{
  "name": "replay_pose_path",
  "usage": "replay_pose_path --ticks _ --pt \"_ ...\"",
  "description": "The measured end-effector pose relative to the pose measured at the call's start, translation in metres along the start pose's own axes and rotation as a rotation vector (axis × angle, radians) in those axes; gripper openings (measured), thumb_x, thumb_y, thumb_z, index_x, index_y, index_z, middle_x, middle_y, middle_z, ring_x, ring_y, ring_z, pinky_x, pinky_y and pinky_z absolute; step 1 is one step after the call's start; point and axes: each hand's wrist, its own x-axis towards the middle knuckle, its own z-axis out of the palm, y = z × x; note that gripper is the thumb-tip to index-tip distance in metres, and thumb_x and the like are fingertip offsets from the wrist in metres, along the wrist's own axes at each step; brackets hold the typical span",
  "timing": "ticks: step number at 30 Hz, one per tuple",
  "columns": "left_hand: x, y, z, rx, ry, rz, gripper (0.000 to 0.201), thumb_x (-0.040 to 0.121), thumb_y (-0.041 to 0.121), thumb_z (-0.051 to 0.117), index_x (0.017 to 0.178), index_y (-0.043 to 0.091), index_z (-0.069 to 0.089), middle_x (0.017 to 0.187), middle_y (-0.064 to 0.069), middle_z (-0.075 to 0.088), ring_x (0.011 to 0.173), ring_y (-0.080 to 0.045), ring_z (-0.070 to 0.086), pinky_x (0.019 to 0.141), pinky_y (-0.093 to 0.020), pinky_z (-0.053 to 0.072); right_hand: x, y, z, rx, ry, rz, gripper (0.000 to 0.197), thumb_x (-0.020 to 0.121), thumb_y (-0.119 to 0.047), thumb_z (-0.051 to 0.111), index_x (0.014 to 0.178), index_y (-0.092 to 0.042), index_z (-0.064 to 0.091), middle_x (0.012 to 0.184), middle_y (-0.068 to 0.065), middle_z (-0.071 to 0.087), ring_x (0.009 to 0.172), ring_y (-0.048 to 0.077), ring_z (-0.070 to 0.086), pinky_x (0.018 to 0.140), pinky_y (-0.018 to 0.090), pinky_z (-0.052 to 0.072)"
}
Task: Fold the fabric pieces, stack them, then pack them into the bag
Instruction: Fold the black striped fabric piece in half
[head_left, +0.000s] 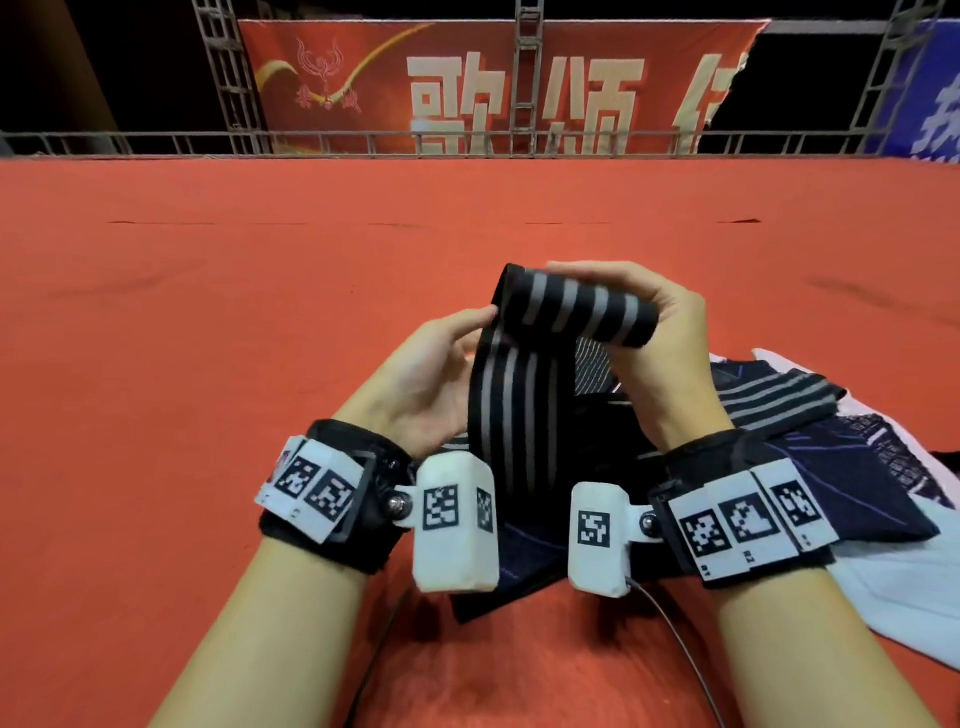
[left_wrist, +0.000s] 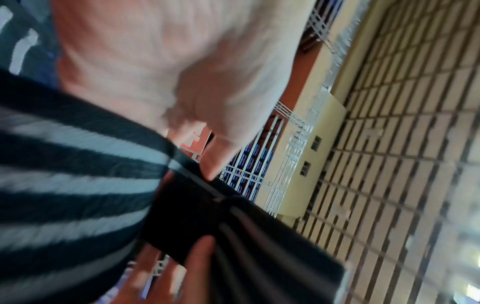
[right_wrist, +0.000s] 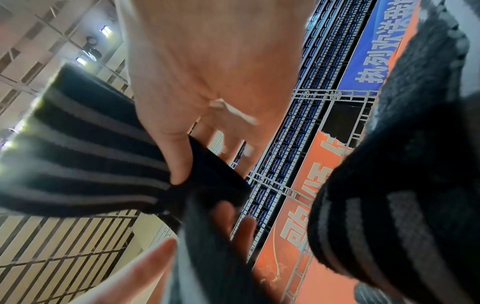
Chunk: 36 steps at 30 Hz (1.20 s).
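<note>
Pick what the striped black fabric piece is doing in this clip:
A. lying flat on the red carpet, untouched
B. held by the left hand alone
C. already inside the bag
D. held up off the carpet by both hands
D: the striped black fabric piece hangs above the red carpet, the right hand gripping its folded top and the left hand at its edge.

Your left hand and right hand are raised together, palms facing, fingers curled in a grip
</note>
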Motion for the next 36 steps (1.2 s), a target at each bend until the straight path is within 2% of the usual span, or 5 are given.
replay_pose_path --ticks 9,20,28,33,36 --pt "0.017 -0.009 -0.005 -0.025 0.134 0.027 0.040 0.105 0.028 0.049 0.129 -0.002 0.061 0.118 -0.018 0.070 0.095 -0.026 0.071 0.080 -0.037 0.062 0.004 0.005 -0.004 -0.031 -0.006 -0.006 0.031 0.077 0.018 0.073 0.078 -0.013 0.072 0.071 -0.018 0.074 0.071 -0.005 0.068 0.072 0.013 0.051" --pt "0.007 -0.001 -0.005 -0.122 0.088 0.135 0.050 0.095 0.031 0.065 0.135 0.002 0.059 0.130 -0.021 0.066 0.124 -0.039 0.061 0.109 -0.055 0.045 -0.004 0.019 -0.006 -0.294 -0.360 -0.026 0.031 0.080 -0.008 0.078 0.098 -0.032 0.080 0.133 -0.012 0.065 0.134 0.009 0.050 0.113 0.039 0.042" --pt "0.014 -0.002 -0.003 -0.152 0.350 0.308 0.027 0.093 0.003 0.066 0.120 0.000 0.065 0.111 -0.019 0.074 0.104 -0.032 0.072 0.092 -0.050 0.058 -0.004 0.001 0.002 -0.034 -0.338 0.304 0.046 0.096 0.006 0.058 0.134 -0.018 0.065 0.144 -0.007 0.057 0.121 0.004 0.063 0.087 0.021 0.053" --pt "0.013 -0.002 -0.002 -0.094 0.428 0.517 0.024 0.094 0.003 0.065 0.118 0.003 0.064 0.111 -0.012 0.074 0.096 -0.022 0.074 0.078 -0.036 0.062 -0.003 -0.006 0.000 -0.027 -0.432 0.731 0.066 0.088 -0.077 0.050 0.134 -0.031 0.060 0.120 -0.001 0.075 0.107 0.018 0.073 0.088 0.040 0.054" --pt "0.016 -0.005 -0.003 -0.041 0.481 0.604 0.026 0.093 0.004 0.067 0.119 0.005 0.063 0.112 -0.013 0.072 0.098 -0.024 0.073 0.077 -0.039 0.062 -0.008 -0.007 -0.003 -0.174 -0.471 0.656 0.030 0.087 -0.038 0.078 0.113 -0.025 0.071 0.104 -0.003 0.079 0.086 0.010 0.074 0.062 0.026 0.055"
